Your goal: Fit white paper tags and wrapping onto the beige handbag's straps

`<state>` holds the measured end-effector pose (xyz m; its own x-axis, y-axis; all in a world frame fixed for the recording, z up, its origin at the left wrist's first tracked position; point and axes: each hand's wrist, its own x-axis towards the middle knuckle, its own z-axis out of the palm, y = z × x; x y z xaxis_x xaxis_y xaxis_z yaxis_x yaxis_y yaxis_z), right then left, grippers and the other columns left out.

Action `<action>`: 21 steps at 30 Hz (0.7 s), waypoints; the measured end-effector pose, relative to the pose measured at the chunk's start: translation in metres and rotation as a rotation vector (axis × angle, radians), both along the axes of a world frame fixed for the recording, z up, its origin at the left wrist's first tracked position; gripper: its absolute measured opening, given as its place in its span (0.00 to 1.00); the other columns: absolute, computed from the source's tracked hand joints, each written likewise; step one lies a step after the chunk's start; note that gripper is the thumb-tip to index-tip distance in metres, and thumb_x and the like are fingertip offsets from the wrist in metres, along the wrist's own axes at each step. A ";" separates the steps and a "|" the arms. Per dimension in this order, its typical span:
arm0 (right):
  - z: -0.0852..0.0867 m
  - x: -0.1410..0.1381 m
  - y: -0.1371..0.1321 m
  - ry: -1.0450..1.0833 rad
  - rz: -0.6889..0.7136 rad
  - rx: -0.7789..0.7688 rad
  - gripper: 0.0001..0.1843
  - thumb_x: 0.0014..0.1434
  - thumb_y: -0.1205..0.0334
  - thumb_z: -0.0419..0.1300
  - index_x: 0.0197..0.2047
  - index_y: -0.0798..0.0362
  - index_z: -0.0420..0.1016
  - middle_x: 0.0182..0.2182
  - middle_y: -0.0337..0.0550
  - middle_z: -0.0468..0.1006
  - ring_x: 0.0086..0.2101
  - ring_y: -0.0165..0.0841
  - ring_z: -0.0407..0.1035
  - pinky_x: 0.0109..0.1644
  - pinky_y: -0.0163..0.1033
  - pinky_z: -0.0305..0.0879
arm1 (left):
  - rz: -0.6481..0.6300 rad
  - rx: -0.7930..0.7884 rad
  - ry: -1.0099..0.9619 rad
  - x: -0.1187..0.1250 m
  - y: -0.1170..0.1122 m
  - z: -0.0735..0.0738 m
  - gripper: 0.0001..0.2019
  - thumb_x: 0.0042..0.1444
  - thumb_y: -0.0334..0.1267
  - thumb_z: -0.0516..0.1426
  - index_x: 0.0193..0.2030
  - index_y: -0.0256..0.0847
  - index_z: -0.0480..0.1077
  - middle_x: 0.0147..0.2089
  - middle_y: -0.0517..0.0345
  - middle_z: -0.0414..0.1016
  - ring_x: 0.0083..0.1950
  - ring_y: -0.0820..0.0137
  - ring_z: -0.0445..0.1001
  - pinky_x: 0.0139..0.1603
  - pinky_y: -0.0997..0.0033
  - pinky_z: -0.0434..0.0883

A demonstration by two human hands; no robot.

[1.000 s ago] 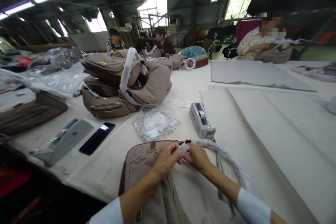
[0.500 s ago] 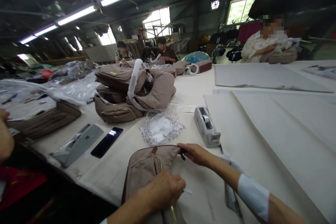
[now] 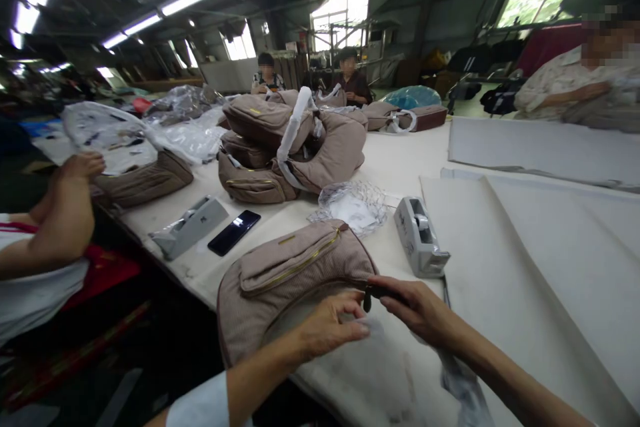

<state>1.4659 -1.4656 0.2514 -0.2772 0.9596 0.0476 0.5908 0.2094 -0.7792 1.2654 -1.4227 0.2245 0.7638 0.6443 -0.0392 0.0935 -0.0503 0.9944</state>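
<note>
The right hand point(image 3: 417, 303) pinches the dark brown strap end point(image 3: 387, 292) at the near-right corner of a curved, taupe quilted-fabric bag with gold zips point(image 3: 285, 267), while the left hand point(image 3: 330, 327) hovers beside it, thumb and fingers parted, blur hiding whether any film clings there. The bag has just swung from pointing toward the wearer to lying crosswise, leaving that corner between both hands. Its left end nears the white-covered table's point(image 3: 380, 380) front edge; a grey tape dispenser point(image 3: 423, 240) limits space beyond the right hand, with flatter room rightward.
</note>
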 end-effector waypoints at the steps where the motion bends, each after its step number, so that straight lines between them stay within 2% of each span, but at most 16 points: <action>1: -0.001 0.002 0.000 0.011 -0.001 -0.028 0.21 0.59 0.61 0.53 0.56 0.51 0.69 0.50 0.45 0.74 0.49 0.38 0.68 0.54 0.42 0.63 | 0.038 0.080 0.013 0.006 -0.002 -0.005 0.05 0.47 0.37 0.58 0.27 0.39 0.71 0.48 0.52 0.70 0.50 0.62 0.67 0.51 0.66 0.63; 4: 0.006 0.009 -0.003 0.012 0.012 -0.082 0.22 0.59 0.60 0.54 0.56 0.51 0.68 0.51 0.45 0.73 0.49 0.38 0.68 0.54 0.41 0.64 | 0.117 0.219 0.072 0.016 -0.001 -0.010 0.04 0.49 0.34 0.57 0.28 0.39 0.72 0.37 0.53 0.73 0.42 0.64 0.70 0.45 0.66 0.64; 6: 0.015 0.016 -0.009 -0.021 0.052 -0.093 0.22 0.60 0.60 0.53 0.57 0.50 0.67 0.50 0.45 0.74 0.48 0.37 0.69 0.53 0.40 0.64 | 0.086 0.280 0.078 0.014 -0.005 -0.008 0.05 0.49 0.33 0.56 0.28 0.38 0.73 0.31 0.55 0.72 0.36 0.65 0.70 0.39 0.68 0.64; 9: 0.032 0.027 -0.017 -0.099 0.184 -0.124 0.22 0.62 0.61 0.51 0.59 0.46 0.64 0.49 0.43 0.74 0.48 0.35 0.70 0.53 0.37 0.64 | 0.033 0.403 0.038 0.006 -0.024 -0.001 0.06 0.50 0.31 0.55 0.30 0.38 0.74 0.29 0.55 0.72 0.32 0.68 0.70 0.34 0.71 0.63; 12: 0.046 0.029 -0.022 -0.157 0.309 -0.197 0.23 0.61 0.63 0.51 0.60 0.43 0.62 0.52 0.39 0.72 0.50 0.33 0.67 0.55 0.35 0.60 | 0.047 0.409 -0.016 0.003 -0.048 0.009 0.08 0.51 0.31 0.54 0.31 0.39 0.75 0.29 0.55 0.72 0.32 0.69 0.69 0.33 0.72 0.62; 14: 0.049 0.024 -0.021 -0.150 0.355 -0.260 0.22 0.60 0.64 0.51 0.58 0.44 0.66 0.49 0.39 0.74 0.46 0.33 0.69 0.51 0.33 0.62 | 0.046 0.390 -0.043 0.005 -0.055 0.014 0.08 0.52 0.32 0.53 0.31 0.39 0.75 0.29 0.54 0.72 0.32 0.69 0.69 0.34 0.72 0.62; 16: 0.045 0.016 -0.020 -0.109 0.345 -0.344 0.16 0.59 0.64 0.52 0.48 0.48 0.74 0.36 0.38 0.78 0.35 0.30 0.70 0.38 0.30 0.63 | 0.052 0.336 -0.034 0.006 -0.054 0.019 0.08 0.52 0.33 0.54 0.31 0.38 0.75 0.30 0.54 0.73 0.33 0.68 0.70 0.36 0.72 0.63; 18: 0.034 0.010 -0.019 -0.080 0.275 -0.387 0.11 0.57 0.63 0.53 0.37 0.52 0.76 0.23 0.34 0.72 0.25 0.26 0.63 0.27 0.28 0.57 | 0.079 0.195 0.014 0.002 -0.047 0.020 0.07 0.52 0.35 0.55 0.31 0.38 0.75 0.30 0.55 0.73 0.33 0.68 0.70 0.35 0.72 0.63; 21: 0.015 0.008 -0.020 -0.088 0.160 -0.334 0.09 0.56 0.62 0.54 0.32 0.53 0.75 0.21 0.34 0.67 0.23 0.25 0.59 0.25 0.29 0.52 | 0.141 -0.057 0.089 -0.014 -0.033 0.018 0.12 0.54 0.43 0.56 0.34 0.37 0.75 0.30 0.57 0.73 0.33 0.69 0.68 0.33 0.73 0.62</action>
